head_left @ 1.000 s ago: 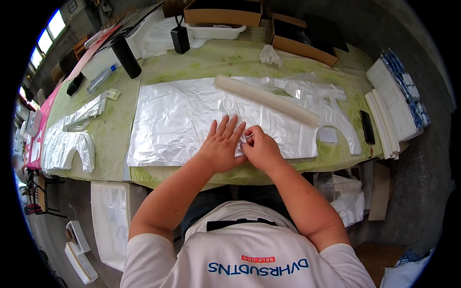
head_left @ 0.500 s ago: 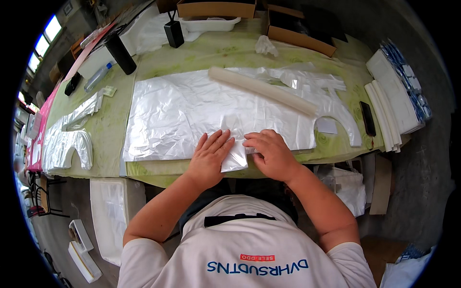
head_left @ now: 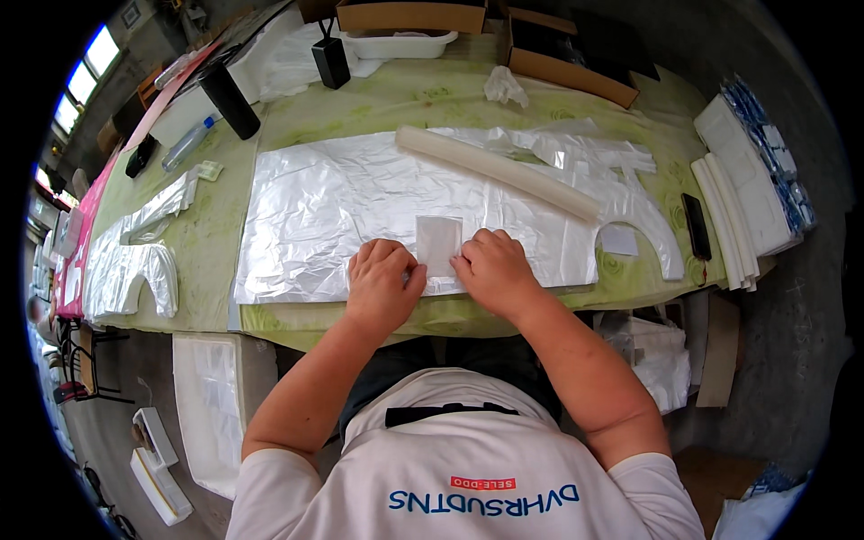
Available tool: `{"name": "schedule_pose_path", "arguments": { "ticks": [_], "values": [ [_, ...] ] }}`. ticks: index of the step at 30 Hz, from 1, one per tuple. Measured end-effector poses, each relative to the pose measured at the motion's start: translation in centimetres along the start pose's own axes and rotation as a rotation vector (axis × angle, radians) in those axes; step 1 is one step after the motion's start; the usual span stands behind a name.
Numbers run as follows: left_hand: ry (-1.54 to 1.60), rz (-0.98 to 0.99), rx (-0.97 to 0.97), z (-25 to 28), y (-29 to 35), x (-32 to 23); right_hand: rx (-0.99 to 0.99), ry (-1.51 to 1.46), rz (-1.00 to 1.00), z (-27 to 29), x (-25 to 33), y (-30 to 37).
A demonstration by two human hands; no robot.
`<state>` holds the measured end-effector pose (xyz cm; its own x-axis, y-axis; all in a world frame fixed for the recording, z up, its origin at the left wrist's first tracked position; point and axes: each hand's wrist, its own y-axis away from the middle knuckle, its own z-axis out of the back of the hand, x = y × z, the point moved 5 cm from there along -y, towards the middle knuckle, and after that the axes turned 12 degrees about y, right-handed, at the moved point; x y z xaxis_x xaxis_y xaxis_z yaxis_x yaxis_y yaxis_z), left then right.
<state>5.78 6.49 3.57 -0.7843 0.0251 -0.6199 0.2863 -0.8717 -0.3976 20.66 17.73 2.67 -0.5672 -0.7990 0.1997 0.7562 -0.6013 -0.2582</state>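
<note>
By the near edge of the table [head_left: 297, 319], folded plastic packet [head_left: 439, 245] on white sheeting [head_left: 315, 216] between left hand [head_left: 382, 277] and right hand [head_left: 497, 270]; fingers curled, pinching or not I cannot tell. I judge flattening; next needs even pressure.

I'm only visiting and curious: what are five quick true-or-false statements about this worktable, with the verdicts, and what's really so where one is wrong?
1. The left hand and right hand are at opposite sides of a small pale rectangular piece. True.
2. The long pale roll stands upright. False: the roll lies slantwise across the silvery film.
3. The clear bottle with a blue cap lies on its side. True.
4. The dark phone is left of both hands. False: the phone is to their right.
5. The tablecloth is plain red. False: the tablecloth is patterned yellowish green.
</note>
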Motion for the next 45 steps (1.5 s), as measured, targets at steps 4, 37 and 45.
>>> {"name": "schedule_pose_path", "arguments": {
  "ticks": [4, 37, 45],
  "values": [
    [-0.016, -0.01, 0.034, -0.4, -0.6, 0.5, 0.059, 0.07, -0.007, 0.2, 0.4, -0.3],
    [1.631, 1.022, 0.025, -4.8, 13.9, -1.2, 0.125, -0.623, -0.162, 1.5, 5.8, 9.0],
    [1.495, 0.652, -0.238, -1.3, 15.8, -0.4, 0.074, -0.936, -0.39, -2.2, 7.0, 10.0]
  ]
}}
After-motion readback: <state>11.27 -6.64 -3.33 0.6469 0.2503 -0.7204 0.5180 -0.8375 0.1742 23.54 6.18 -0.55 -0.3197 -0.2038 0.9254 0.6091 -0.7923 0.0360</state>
